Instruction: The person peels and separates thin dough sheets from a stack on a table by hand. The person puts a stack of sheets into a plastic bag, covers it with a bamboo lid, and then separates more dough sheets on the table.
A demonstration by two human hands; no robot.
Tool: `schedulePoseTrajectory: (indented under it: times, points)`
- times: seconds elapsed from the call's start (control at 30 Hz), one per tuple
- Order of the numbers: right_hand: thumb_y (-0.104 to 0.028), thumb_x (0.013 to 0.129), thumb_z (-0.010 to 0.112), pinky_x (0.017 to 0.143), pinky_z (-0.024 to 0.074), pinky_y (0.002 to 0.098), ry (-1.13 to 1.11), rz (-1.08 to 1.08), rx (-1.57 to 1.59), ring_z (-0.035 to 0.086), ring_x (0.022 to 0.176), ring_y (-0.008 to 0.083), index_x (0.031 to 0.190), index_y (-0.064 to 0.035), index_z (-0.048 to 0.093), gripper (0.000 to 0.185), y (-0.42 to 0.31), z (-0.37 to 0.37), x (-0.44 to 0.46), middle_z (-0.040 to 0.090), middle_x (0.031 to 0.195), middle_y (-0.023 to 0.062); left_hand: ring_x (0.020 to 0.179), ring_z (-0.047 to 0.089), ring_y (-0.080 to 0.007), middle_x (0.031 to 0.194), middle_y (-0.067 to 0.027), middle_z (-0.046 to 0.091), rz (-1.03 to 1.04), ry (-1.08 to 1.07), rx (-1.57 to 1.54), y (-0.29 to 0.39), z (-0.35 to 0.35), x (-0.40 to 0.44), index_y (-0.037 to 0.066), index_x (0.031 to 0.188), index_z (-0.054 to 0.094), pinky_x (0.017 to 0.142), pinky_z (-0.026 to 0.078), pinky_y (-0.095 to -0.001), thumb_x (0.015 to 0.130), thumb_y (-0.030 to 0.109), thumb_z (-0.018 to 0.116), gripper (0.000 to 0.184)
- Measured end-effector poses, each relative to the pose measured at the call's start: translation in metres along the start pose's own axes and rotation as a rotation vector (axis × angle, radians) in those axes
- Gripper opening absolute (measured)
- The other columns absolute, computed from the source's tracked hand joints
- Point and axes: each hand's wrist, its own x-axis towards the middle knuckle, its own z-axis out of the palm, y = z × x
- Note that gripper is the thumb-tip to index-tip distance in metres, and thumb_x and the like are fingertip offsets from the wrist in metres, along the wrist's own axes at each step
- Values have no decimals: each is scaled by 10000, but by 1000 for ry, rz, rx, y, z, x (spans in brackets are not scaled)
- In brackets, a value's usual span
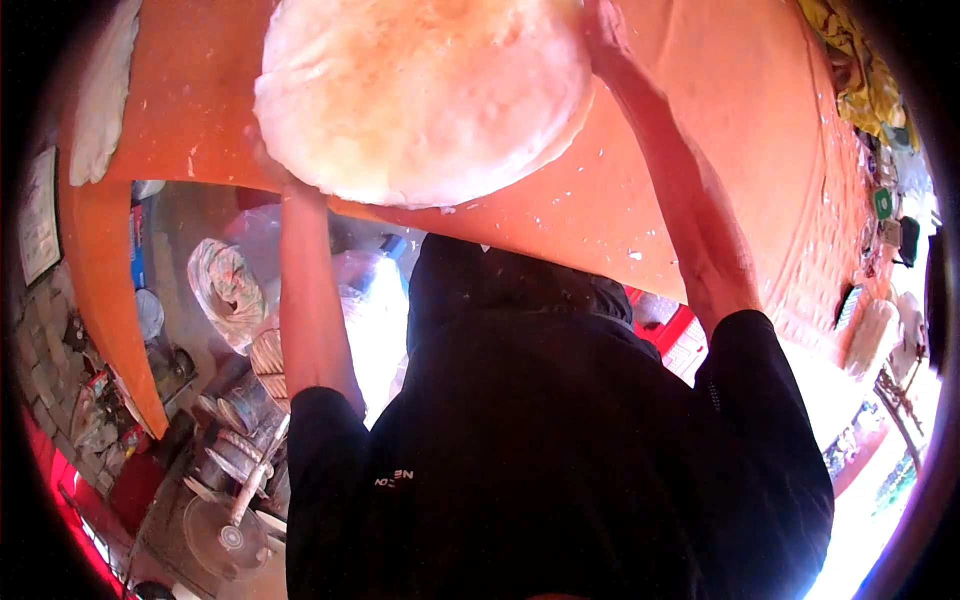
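At the upper left of the frame, a long pale strip with an uneven edge lies on an orange tabletop. Further right, my left hand is at the lower-left edge of a dough sheet, mostly hidden, so I cannot tell how open it is or whether it grips. The dough sheet fills the top centre: round, flat, soft-looking, with gentle bumps and a wrinkled left side. I cannot tell whether it is raised or resting. Beside its right rim, at the top edge of the frame, is my right hand; its fingers are unclear, so I cannot tell its grip.

The tabletop is sprinkled with pale flecks and rippled at right. At lower left are a crumpled patterned cloth and a translucent, round fan-like object. My black shirt fills the bottom centre. Crumpled yellow cloth sits at upper right; glare whitens the lower right.
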Motion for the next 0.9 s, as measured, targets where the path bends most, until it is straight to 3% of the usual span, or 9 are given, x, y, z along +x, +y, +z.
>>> schedulePoseTrajectory:
  times: [0.13, 0.27, 0.33, 0.4, 0.47, 0.63, 0.73, 0.83, 0.9]
  points:
    - [-249, 856, 611, 742, 489, 336, -134, 113, 359, 595, 883, 136, 1176, -29, 569, 390, -24, -14, 3, 643, 1011, 105, 1234, 440, -329, 1381, -150, 423, 157, 489, 528, -13, 16, 3, 72, 1371, 379, 1042, 353, -452, 900, 622, 281, 731]
    - [-248, 844, 628, 711, 496, 328, -271, 240, 614, 595, 867, 114, 1152, -14, 582, 390, -44, -28, 10, 647, 991, 110, 1189, 494, -277, 1295, -142, 518, 162, 608, 513, -8, 35, -14, -3, 1295, 461, 1023, 369, -394, 936, 552, 299, 681]
    - [-417, 880, 579, 922, 443, 313, -330, 360, 441, 562, 1039, 183, 1255, 10, 517, 571, -19, -25, 20, 579, 1177, 91, 1107, 555, -253, 1220, -121, 577, 217, 655, 612, -7, 22, -38, 14, 1215, 542, 970, 409, -387, 952, 521, 304, 618]
    - [-390, 858, 610, 928, 437, 310, -397, 350, 463, 557, 1048, 183, 1247, 1, 529, 557, -13, -22, 29, 579, 1178, 91, 975, 584, -186, 1064, -46, 635, 313, 775, 701, -12, -7, -78, 69, 1111, 582, 854, 446, -367, 944, 506, 377, 511]
    - [-334, 814, 672, 939, 424, 306, -399, 383, 451, 546, 1067, 183, 1231, -16, 551, 538, -19, -26, 22, 580, 1180, 90, 927, 597, -219, 1024, -83, 623, 379, 936, 706, -32, -1, -118, 36, 1141, 547, 866, 453, -386, 942, 479, 418, 502]
    - [-266, 881, 591, 1015, 368, 321, -421, 231, 245, 466, 1188, 205, 1312, 28, 453, 540, -24, -25, 19, 493, 1311, 96, 829, 640, -232, 918, -117, 627, 270, 1346, 672, -74, -30, -267, 15, 1074, 579, 700, 532, -340, 915, 291, 559, 319]
    - [-264, 889, 584, 1016, 356, 310, -355, 66, 201, 455, 1185, 205, 1326, 26, 439, 544, -17, -23, 19, 482, 1318, 92, 738, 637, -236, 842, -106, 614, 340, 1754, 368, -90, -67, -374, -4, 1046, 551, 558, 510, -301, 898, 236, 558, 282]
    - [-274, 898, 579, 1015, 346, 298, -355, 65, 130, 455, 1178, 205, 1341, 13, 426, 549, 0, -27, 31, 481, 1313, 85, 875, 591, -327, 1200, -228, 452, 502, 1873, -38, -92, -101, -465, -10, 1257, 380, 645, 522, -376, 886, 265, 554, 494]
    - [-266, 924, 549, 1014, 340, 278, -251, 324, 4, 469, 1154, 193, 1344, 5, 424, 515, 10, -28, 42, 499, 1287, 82, 1034, 521, -356, 1303, -244, 356, 623, 1894, -92, -92, -109, -499, 8, 1328, 318, 751, 521, -422, 886, 255, 547, 555]
